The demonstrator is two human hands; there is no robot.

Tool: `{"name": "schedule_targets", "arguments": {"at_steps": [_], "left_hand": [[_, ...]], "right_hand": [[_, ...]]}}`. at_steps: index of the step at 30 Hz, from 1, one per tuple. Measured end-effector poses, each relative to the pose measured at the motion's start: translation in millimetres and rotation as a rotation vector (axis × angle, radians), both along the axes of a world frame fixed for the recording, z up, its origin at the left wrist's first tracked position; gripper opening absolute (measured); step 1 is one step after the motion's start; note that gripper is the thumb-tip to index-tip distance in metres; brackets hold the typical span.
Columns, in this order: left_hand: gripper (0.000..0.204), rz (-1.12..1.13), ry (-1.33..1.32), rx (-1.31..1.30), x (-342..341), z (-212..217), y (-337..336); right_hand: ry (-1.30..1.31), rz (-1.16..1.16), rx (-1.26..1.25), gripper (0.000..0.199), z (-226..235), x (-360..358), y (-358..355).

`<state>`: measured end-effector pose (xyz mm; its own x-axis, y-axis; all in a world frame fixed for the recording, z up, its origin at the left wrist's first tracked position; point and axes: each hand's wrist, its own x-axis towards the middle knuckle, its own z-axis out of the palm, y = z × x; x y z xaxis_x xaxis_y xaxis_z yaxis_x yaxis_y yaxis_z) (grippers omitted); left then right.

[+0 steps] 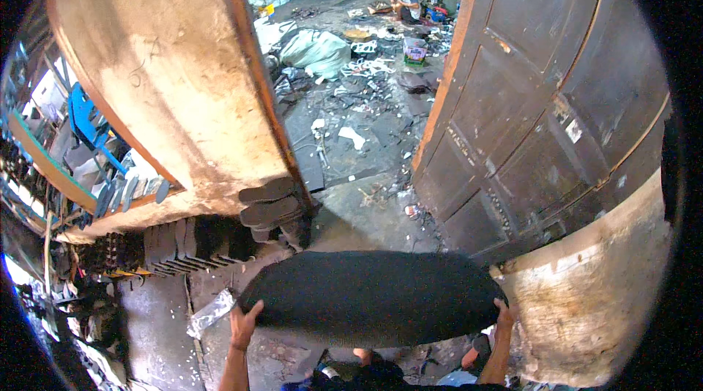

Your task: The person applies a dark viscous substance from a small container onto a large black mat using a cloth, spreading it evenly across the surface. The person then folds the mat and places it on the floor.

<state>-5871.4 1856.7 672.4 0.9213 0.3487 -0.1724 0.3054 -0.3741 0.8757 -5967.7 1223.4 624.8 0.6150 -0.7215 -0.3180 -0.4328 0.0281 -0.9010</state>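
Observation:
A wide black sheet (pixel 373 296) with a ribbed, matte surface and a curved outline spans the space in front of my body. My left hand (pixel 244 321) grips its left end, thumb on top and the other fingers hidden beneath. At the opposite end my right hand (pixel 503 313) holds the edge the same way. The sheet hides much of the floor below it. A foot shows just under its near edge.
Ahead is a doorway with a dark panelled door (pixel 527 98) swung to the right. Stacked dark soles (pixel 271 204) stand by the left wall (pixel 161 61). Beyond lie a pale green sack (pixel 316 53), scattered scraps and a seated person (pixel 405 4). A clear plastic bag (pixel 211 313) lies at left.

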Motion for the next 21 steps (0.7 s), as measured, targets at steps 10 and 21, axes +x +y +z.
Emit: {"name": "schedule_targets", "arguments": {"at_steps": [10,21], "left_hand": [[0.055,-0.569,0.041,-0.102,352.6,21.9,-213.6],[0.063,-0.873,0.037,0.034,664.3,26.9,-373.7]], "right_hand": [[0.142,-0.668,-0.311,0.041,43.7,-51.5,-44.8],[0.346,-0.889,-0.408,0.045,81.6,161.0,-10.2]]}}
